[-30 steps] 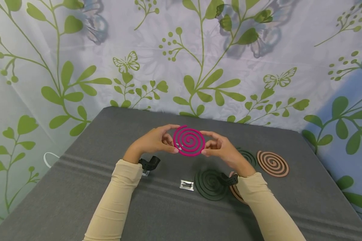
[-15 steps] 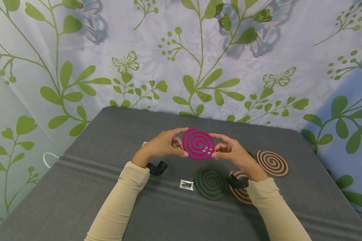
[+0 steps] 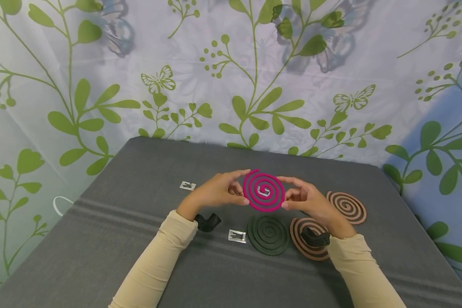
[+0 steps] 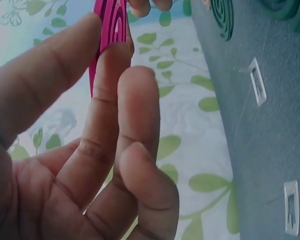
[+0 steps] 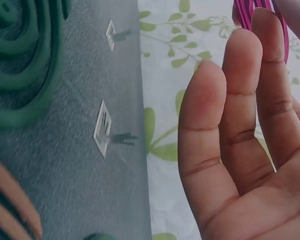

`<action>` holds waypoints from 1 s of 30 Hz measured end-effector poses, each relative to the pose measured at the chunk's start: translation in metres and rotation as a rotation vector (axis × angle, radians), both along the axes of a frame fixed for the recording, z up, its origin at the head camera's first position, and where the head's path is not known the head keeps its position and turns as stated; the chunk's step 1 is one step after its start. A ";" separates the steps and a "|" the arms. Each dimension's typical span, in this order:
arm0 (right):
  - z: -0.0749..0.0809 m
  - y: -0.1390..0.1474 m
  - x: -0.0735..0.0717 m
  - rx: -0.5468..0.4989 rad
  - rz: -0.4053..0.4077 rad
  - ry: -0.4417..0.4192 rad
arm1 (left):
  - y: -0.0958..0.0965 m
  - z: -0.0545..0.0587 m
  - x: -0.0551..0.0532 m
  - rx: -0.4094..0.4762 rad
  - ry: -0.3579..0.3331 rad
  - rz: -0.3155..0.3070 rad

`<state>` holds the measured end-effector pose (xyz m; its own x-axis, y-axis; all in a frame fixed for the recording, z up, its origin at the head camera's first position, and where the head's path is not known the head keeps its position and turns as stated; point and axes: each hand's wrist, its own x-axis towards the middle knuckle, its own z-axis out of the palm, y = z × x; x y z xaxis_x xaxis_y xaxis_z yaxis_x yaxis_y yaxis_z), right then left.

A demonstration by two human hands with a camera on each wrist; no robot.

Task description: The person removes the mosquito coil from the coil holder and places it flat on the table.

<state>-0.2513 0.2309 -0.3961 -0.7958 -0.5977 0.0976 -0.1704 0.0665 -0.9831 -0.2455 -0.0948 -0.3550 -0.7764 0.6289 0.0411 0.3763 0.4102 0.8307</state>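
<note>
A pink mosquito coil (image 3: 266, 188) is held up above the table, its flat face toward the head camera. My left hand (image 3: 215, 190) pinches its left edge between thumb and index finger. The right hand (image 3: 312, 201) pinches the opposite edge the same way. In the left wrist view the coil (image 4: 105, 30) appears nearly edge-on at the fingertips, and the other fingers curl loosely without touching it. Only a sliver of the coil (image 5: 245, 12) shows at the top of the right wrist view. Through the coil's gaps a small metal coil stand is partly visible.
On the grey table (image 3: 200, 265) lie a dark green coil (image 3: 268, 235), a brown coil (image 3: 298, 237) partly behind the right wrist's camera mount, and another brown coil (image 3: 347, 207) at right. Metal stands lie at front centre (image 3: 237, 236) and back left (image 3: 187, 185). A patterned cloth hangs behind.
Both hands have shifted right and slightly toward me, carrying the pink coil. The back-left stand has come into view; a green coil at right is now hidden behind the right hand.
</note>
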 end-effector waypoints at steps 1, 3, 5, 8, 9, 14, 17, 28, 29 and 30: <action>0.000 0.002 0.001 0.000 0.001 -0.002 | 0.002 -0.001 0.000 -0.004 0.005 0.003; -0.001 0.006 0.002 -0.001 0.004 -0.003 | 0.006 -0.003 0.001 -0.008 0.016 0.008; -0.002 0.010 0.003 -0.005 0.010 0.000 | 0.010 -0.004 0.002 -0.006 0.026 0.014; -0.003 0.016 0.005 -0.014 0.023 0.006 | 0.015 -0.006 0.005 0.014 0.025 0.022; -0.003 0.018 0.005 -0.018 0.029 0.008 | 0.017 -0.007 0.005 0.023 0.022 0.027; -0.003 0.026 0.008 -0.038 0.060 0.003 | 0.026 -0.013 0.009 0.060 0.008 0.045; -0.003 0.031 0.009 -0.031 0.073 0.005 | 0.032 -0.015 0.012 0.071 0.001 0.056; -0.006 0.053 0.016 0.037 0.095 0.042 | 0.054 -0.022 0.023 0.056 -0.006 0.076; -0.006 0.055 0.017 0.037 0.097 0.037 | 0.056 -0.023 0.024 0.056 -0.003 0.076; -0.007 0.058 0.018 0.040 0.097 0.036 | 0.058 -0.024 0.025 0.058 -0.004 0.075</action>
